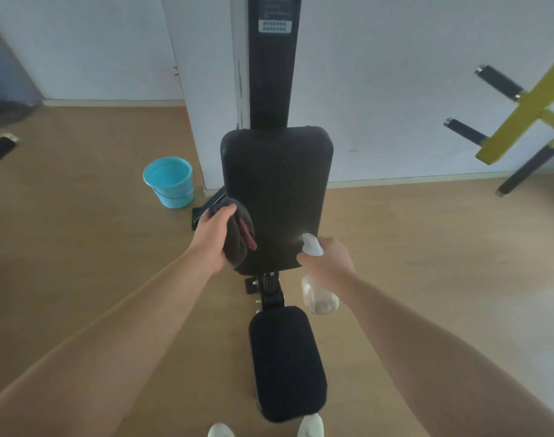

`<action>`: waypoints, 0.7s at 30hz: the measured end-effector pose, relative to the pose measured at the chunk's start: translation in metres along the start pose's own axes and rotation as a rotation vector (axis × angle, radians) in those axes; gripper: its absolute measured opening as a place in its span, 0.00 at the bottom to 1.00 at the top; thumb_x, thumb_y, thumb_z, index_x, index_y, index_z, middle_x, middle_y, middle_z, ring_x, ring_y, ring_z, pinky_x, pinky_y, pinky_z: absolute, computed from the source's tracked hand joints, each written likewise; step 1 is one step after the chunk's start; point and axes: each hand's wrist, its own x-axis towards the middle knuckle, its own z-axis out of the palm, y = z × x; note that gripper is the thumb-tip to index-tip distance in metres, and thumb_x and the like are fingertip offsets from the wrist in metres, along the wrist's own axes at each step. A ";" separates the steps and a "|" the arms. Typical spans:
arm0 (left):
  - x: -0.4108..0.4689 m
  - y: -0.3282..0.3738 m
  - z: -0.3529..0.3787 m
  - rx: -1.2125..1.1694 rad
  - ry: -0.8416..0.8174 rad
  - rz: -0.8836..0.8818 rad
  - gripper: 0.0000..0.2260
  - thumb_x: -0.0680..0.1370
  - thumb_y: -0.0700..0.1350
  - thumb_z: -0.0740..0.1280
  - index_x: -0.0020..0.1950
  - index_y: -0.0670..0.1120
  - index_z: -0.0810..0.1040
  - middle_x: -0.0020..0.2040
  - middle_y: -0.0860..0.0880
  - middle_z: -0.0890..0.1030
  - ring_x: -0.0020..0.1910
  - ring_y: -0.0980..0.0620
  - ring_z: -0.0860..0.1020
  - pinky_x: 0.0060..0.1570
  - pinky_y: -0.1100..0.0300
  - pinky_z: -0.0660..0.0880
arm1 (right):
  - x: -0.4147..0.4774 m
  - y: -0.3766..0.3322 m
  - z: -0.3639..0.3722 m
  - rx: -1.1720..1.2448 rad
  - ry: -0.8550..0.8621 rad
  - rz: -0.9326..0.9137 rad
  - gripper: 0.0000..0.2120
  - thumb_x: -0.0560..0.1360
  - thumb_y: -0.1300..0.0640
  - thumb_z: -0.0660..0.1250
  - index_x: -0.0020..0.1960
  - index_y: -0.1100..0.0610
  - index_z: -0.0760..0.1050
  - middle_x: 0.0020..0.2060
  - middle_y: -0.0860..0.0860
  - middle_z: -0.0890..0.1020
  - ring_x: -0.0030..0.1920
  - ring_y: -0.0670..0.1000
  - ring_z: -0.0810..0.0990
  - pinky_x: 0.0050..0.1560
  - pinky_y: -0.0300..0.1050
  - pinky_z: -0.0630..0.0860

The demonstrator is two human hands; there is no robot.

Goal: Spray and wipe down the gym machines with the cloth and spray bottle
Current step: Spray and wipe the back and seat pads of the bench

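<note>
Left hand (211, 238): fingers and thumb curled round a bunched dark cloth (237, 238) with a reddish strip along its edge. The cloth is held against the lower left edge of the back pad (277, 190). Right hand (329, 260): wrapped round the neck of a clear spray bottle (319, 296), with a finger curled forward under the white spray head; whether it sits on the trigger I cannot tell. The bottle is upright, its body hanging below the hand and its nozzle pointing at the pad's lower right corner. A faint pale haze shows on the pad just ahead of the nozzle. Only a little liquid shows at the bottom of the bottle. The back pad is black, upright and mounted on a black column (272, 74) that carries a small white label (275, 26) near the top. Below the pad's bottom edge is a bolted black bracket (267, 288), then the black seat pad (288, 361), which runs toward the bottom of the view. Two pale shoe tips (310, 427) flank the seat's near end. A light blue bucket (170, 181) stands on the wooden floor (96, 247), left of the pad and near the white wall (395, 89). At the right is a yellow frame (521, 121) with black grip handles, well apart from the pad. One black handle (0, 148) shows at the far left edge.
</note>
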 end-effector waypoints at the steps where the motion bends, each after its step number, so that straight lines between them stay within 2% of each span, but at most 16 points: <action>1: 0.000 -0.002 0.002 -0.004 0.006 -0.006 0.03 0.84 0.48 0.65 0.50 0.54 0.74 0.48 0.46 0.80 0.42 0.49 0.82 0.42 0.55 0.76 | 0.000 0.002 0.001 -0.017 -0.053 -0.018 0.12 0.74 0.54 0.70 0.55 0.58 0.79 0.48 0.55 0.83 0.46 0.54 0.83 0.40 0.46 0.76; 5: 0.003 -0.015 0.010 0.004 0.032 -0.025 0.02 0.84 0.49 0.65 0.56 0.53 0.75 0.53 0.46 0.80 0.48 0.48 0.81 0.43 0.55 0.77 | 0.001 0.005 0.009 -0.027 -0.233 -0.126 0.07 0.74 0.53 0.70 0.52 0.49 0.80 0.45 0.50 0.83 0.45 0.51 0.81 0.41 0.43 0.75; 6: 0.005 -0.019 0.010 0.010 0.038 -0.026 0.06 0.84 0.50 0.66 0.60 0.53 0.74 0.55 0.46 0.80 0.50 0.48 0.81 0.45 0.54 0.77 | 0.001 0.006 0.011 -0.047 -0.218 -0.132 0.05 0.75 0.53 0.69 0.50 0.50 0.79 0.44 0.49 0.82 0.44 0.51 0.80 0.40 0.43 0.75; 9: 0.008 -0.028 0.010 0.004 0.058 -0.030 0.12 0.83 0.51 0.66 0.66 0.54 0.72 0.59 0.46 0.79 0.55 0.46 0.80 0.56 0.49 0.79 | 0.003 0.011 0.007 -0.022 -0.115 -0.060 0.10 0.75 0.54 0.67 0.52 0.60 0.78 0.39 0.52 0.79 0.39 0.52 0.77 0.37 0.45 0.71; 11: 0.010 -0.033 0.009 -0.015 0.062 -0.043 0.12 0.83 0.52 0.66 0.66 0.54 0.72 0.60 0.46 0.79 0.56 0.46 0.80 0.55 0.50 0.79 | 0.007 0.018 0.001 0.031 -0.073 -0.018 0.11 0.75 0.57 0.67 0.51 0.64 0.77 0.37 0.52 0.76 0.38 0.53 0.74 0.37 0.46 0.69; 14: 0.013 -0.036 0.011 -0.056 0.065 -0.026 0.11 0.84 0.51 0.65 0.67 0.55 0.72 0.60 0.47 0.79 0.56 0.48 0.80 0.49 0.54 0.79 | 0.011 0.024 -0.008 0.050 -0.064 -0.043 0.09 0.75 0.57 0.70 0.53 0.59 0.78 0.42 0.54 0.80 0.39 0.50 0.76 0.38 0.44 0.72; 17: 0.017 -0.040 0.020 -0.014 0.076 0.057 0.13 0.85 0.51 0.63 0.70 0.54 0.71 0.60 0.49 0.78 0.57 0.50 0.79 0.49 0.56 0.78 | 0.018 0.024 -0.012 0.082 -0.029 -0.097 0.07 0.76 0.56 0.71 0.53 0.54 0.78 0.44 0.52 0.82 0.42 0.50 0.79 0.39 0.42 0.73; 19: 0.021 -0.041 0.028 0.083 0.091 0.165 0.18 0.85 0.52 0.62 0.75 0.56 0.67 0.62 0.52 0.76 0.62 0.49 0.78 0.56 0.55 0.79 | 0.022 0.020 -0.012 0.096 0.008 -0.143 0.06 0.76 0.54 0.71 0.53 0.53 0.78 0.44 0.51 0.83 0.44 0.52 0.81 0.40 0.43 0.75; 21: 0.029 -0.034 0.039 0.211 0.086 0.330 0.22 0.84 0.54 0.62 0.78 0.59 0.62 0.69 0.53 0.73 0.69 0.48 0.75 0.69 0.50 0.74 | 0.026 0.015 -0.012 0.130 0.042 -0.172 0.08 0.77 0.53 0.71 0.54 0.53 0.78 0.45 0.51 0.83 0.46 0.53 0.81 0.44 0.47 0.79</action>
